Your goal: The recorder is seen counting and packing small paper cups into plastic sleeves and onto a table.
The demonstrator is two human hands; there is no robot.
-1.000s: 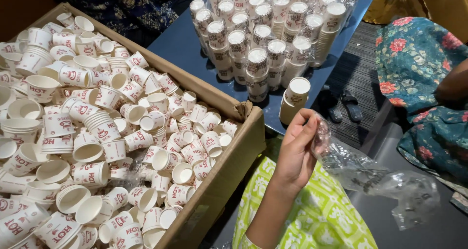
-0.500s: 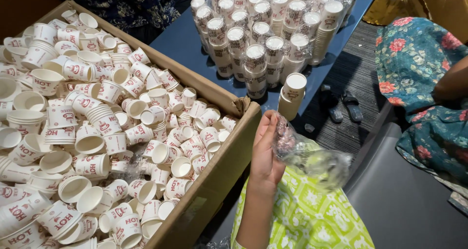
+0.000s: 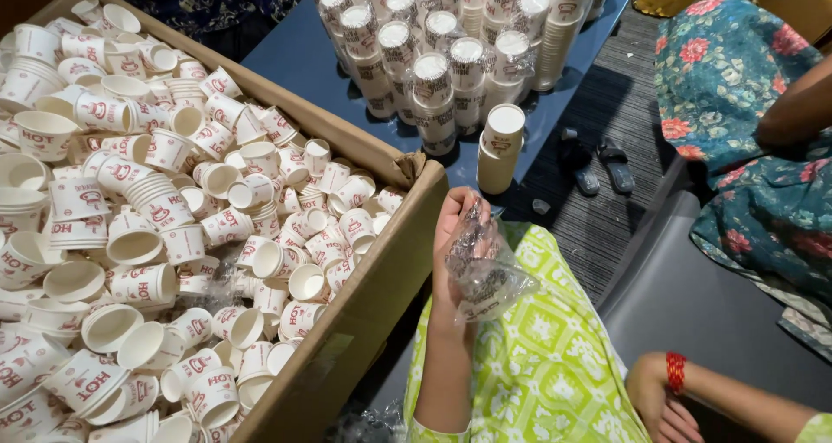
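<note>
the left hand (image 3: 455, 235) is gripping a clear bag (image 3: 485, 274) beside a box (image 3: 364, 304) of paper cups (image 3: 173, 226); the right hand (image 3: 663, 404) is resting loosely curled on the lap, holding nothing.

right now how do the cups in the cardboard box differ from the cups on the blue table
The cups in the cardboard box lie loose and jumbled, mostly single, tipped every way. The cups on the blue table stand upright in tall stacks, most wrapped in clear plastic. Both are small white paper cups with red print.
</note>
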